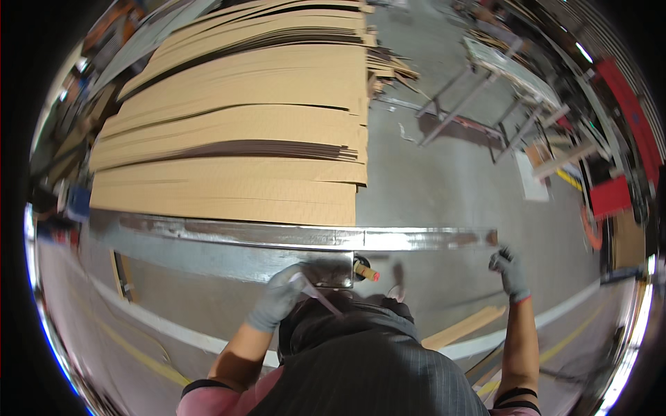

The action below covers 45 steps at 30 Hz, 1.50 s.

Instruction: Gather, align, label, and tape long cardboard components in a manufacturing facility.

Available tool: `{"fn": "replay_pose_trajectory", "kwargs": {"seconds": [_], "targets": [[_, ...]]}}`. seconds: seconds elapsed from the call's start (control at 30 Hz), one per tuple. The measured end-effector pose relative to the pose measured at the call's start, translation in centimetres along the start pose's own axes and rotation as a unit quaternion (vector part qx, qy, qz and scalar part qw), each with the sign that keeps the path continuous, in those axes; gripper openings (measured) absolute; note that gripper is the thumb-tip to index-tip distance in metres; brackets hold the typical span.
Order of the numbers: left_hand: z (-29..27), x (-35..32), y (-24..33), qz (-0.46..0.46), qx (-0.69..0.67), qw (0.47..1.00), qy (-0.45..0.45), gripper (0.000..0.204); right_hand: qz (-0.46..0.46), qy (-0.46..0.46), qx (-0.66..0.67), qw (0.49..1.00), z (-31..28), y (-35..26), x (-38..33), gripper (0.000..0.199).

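Observation:
My left hand (276, 299), in a grey glove, is closed around a thin pale strip (320, 298) that slants down in front of my apron. It sits by the near edge of a metal bench top (229, 258). A long shiny metal bar (409, 239) runs along the far side of the bench and reaches past its right end. Just below the bar's right end is my right hand (513, 274), gloved in grey with dark fingertips. Its fingers are curled together; whatever is in them is hidden. A round black object with a tan, red-tipped piece (366, 270) sits at the bench's right corner.
Behind the bar lie overlapping stacks of brown cardboard sheets (229, 194). A metal-legged stand (479, 97) is at the far right on the grey floor. A wooden board (465, 327) lies low, near my right arm. Red panels (610, 197) line the right side.

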<state>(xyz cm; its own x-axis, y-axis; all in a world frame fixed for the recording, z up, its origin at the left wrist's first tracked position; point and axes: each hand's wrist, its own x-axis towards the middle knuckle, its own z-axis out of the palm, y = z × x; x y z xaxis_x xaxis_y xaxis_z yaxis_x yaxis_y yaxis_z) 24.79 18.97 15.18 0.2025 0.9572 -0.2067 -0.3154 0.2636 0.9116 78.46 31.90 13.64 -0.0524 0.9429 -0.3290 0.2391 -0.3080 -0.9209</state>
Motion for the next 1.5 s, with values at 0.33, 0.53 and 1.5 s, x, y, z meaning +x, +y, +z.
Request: {"fn": "replay_pose_trajectory", "kwargs": {"seconds": [0.33,0.53,1.5], "targets": [[9.0,0.1,-2.6,0.176,-0.088,0.885,0.423,0.045,-0.210,-0.524,-0.212,0.798,12.8,-9.5,5.2,0.033],[9.8,3.2,-3.4,0.291,-0.262,0.802,0.451,0.051,-0.305,-0.658,-0.220,0.653,19.6,-17.0,7.2,0.020],[7.3,19.4,11.7,0.410,-0.258,0.688,0.540,0.026,-0.295,-0.607,-0.202,0.710,38.9,-32.0,34.8,0.059]]}}
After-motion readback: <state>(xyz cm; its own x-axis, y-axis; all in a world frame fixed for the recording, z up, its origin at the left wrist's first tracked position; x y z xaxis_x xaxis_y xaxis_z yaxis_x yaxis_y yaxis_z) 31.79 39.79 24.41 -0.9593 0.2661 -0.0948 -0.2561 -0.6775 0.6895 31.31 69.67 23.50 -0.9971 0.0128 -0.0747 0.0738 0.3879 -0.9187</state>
